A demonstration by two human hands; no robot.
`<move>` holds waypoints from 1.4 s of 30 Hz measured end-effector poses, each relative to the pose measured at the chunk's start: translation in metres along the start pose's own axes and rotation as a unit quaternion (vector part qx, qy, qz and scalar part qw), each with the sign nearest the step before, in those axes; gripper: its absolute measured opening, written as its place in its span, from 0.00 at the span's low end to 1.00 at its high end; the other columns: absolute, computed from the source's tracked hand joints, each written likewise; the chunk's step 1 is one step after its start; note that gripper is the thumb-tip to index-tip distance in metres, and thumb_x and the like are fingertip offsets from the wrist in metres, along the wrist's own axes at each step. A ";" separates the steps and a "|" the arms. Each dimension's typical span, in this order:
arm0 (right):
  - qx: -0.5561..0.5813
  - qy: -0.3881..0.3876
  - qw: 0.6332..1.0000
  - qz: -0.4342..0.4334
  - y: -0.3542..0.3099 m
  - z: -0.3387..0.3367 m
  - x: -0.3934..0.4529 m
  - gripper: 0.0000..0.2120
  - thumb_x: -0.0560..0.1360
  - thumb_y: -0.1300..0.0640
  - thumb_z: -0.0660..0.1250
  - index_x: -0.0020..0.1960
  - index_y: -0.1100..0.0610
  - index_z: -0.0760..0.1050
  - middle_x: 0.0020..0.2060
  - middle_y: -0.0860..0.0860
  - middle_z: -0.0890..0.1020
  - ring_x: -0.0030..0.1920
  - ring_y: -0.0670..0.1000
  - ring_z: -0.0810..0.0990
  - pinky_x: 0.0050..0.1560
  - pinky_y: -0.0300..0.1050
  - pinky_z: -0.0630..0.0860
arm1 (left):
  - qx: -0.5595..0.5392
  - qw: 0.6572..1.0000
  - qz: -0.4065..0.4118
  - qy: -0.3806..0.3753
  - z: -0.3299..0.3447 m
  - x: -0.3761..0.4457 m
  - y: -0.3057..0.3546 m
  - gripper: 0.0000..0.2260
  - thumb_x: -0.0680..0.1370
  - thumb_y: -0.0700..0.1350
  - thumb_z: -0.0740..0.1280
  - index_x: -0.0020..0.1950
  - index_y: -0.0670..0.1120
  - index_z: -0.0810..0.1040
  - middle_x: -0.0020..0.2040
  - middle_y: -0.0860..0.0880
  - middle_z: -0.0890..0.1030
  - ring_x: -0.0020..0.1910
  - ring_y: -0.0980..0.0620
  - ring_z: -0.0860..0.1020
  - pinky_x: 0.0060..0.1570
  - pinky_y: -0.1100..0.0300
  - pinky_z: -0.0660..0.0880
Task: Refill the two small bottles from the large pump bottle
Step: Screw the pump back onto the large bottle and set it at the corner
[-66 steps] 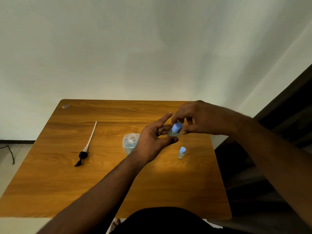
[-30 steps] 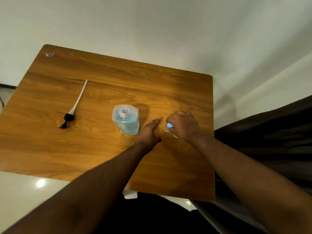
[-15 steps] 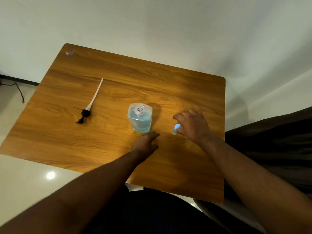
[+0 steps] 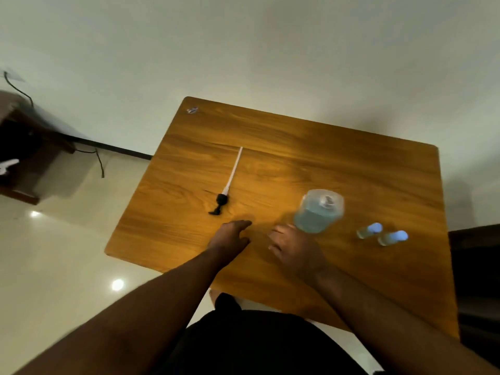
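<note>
- Both small bottles are capped and standing upright at the right side of the wooden table (image 4: 351,163): one small bottle (image 4: 368,230) and, just beside it to the right and a touch nearer, the other small bottle (image 4: 392,237). Blue caps on both, so my guess is the filling part is done and they got parked over there to keep them out of the way.
- The large bottle (image 4: 319,211) sits mid-table with its neck open and blue liquid inside. No pump on it.
- The pump head (image 4: 228,185) lies flat on the left half of the table, black nozzle toward the near edge, white dip tube pointing to the far side. Laid down like that it can't roll much or tip anything.
- Left hand (image 4: 231,236) is low over the table with fingers stretched toward the pump's nozzle, holding nothing. Looks like it's going for the pump, just short of touching it.
- Right hand (image 4: 293,246) is at the near-left base of the large bottle, fingers loose and spread, not wrapped around anything. Can't tell if it actually touches the bottle, the frame's blurry there. Probably there to steady it.
- What's left, I reckon: pump back in the neck, screw it down.
</note>
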State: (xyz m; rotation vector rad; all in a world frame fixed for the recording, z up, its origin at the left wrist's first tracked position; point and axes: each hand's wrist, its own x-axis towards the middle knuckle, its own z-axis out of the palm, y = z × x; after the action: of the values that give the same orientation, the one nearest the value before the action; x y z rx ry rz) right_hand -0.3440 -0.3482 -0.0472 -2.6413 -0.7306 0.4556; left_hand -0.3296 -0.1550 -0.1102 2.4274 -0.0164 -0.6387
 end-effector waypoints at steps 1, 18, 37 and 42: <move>-0.002 -0.010 1.000 0.001 -0.007 0.007 0.016 0.14 0.79 0.56 0.60 0.61 0.59 0.75 0.56 0.55 0.78 0.59 0.55 0.73 0.57 0.48 0.71 | -0.002 1.000 -0.006 0.005 -0.009 0.001 -0.014 0.21 0.77 0.43 0.69 0.70 0.46 0.73 0.68 0.47 0.76 0.67 0.49 0.73 0.65 0.56 0.71; -0.261 -0.129 0.956 -0.030 -0.052 0.044 0.186 0.19 0.79 0.60 0.59 0.68 0.51 0.65 0.74 0.55 0.58 0.69 0.60 0.62 0.59 0.55 0.71 | 0.074 0.992 -0.097 -0.025 -0.107 0.016 -0.148 0.25 0.74 0.48 0.72 0.70 0.51 0.71 0.70 0.46 0.68 0.67 0.43 0.68 0.65 0.47 0.71; -0.150 0.338 0.925 -0.088 -0.034 -0.113 0.054 0.14 0.73 0.61 0.67 0.58 0.59 0.75 0.51 0.56 0.81 0.49 0.56 0.78 0.49 0.50 0.77 | -0.135 0.987 0.049 0.074 -0.068 0.043 0.001 0.17 0.77 0.47 0.70 0.65 0.49 0.76 0.62 0.49 0.78 0.60 0.48 0.76 0.53 0.59 0.72; 0.052 0.477 0.877 0.010 -0.010 -0.211 -0.028 0.16 0.70 0.60 0.75 0.55 0.64 0.79 0.51 0.54 0.81 0.51 0.46 0.80 0.56 0.36 0.76 | -0.193 0.968 0.151 0.056 -0.043 0.036 0.087 0.23 0.73 0.50 0.74 0.67 0.51 0.75 0.65 0.52 0.75 0.62 0.58 0.70 0.58 0.58 0.72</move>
State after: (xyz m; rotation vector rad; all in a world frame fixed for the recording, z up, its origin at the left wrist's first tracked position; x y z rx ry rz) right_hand -0.2879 -0.4091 0.1497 -2.3300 -0.3216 -0.7579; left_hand -0.2663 -0.2066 -0.0461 2.0248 -0.1953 -0.3288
